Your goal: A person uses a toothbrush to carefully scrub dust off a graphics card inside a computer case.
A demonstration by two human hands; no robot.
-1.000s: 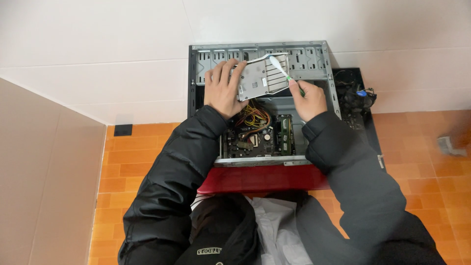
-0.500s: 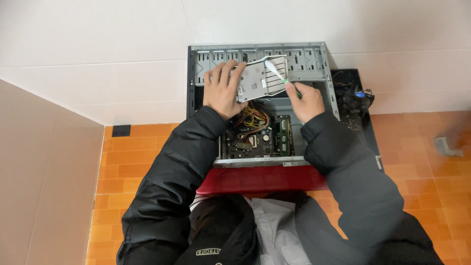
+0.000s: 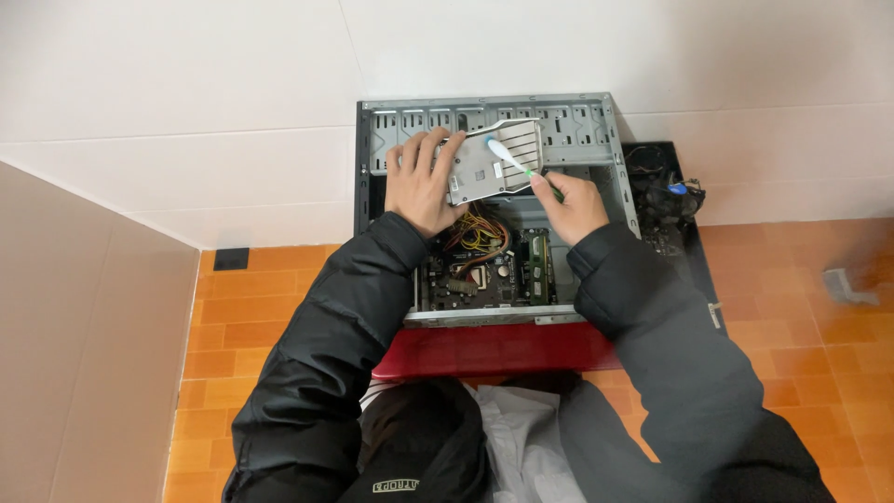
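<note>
Grey metal drive (image 3: 484, 163) in left hand (image 3: 421, 183) — toothbrush (image 3: 510, 156) in right hand (image 3: 568, 203).

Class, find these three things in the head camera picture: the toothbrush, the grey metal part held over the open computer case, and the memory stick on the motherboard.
toothbrush (image 3: 507, 156), head view, white neck.
grey metal part (image 3: 480, 172), head view, flat face.
memory stick (image 3: 537, 265), head view, middle of its long edge.

We're in a puffy black padded jacket (image 3: 326, 373), sleeves down to both wrists, hands bare, and a pale grey inner layer (image 3: 521, 438) showing at our open front.
</note>
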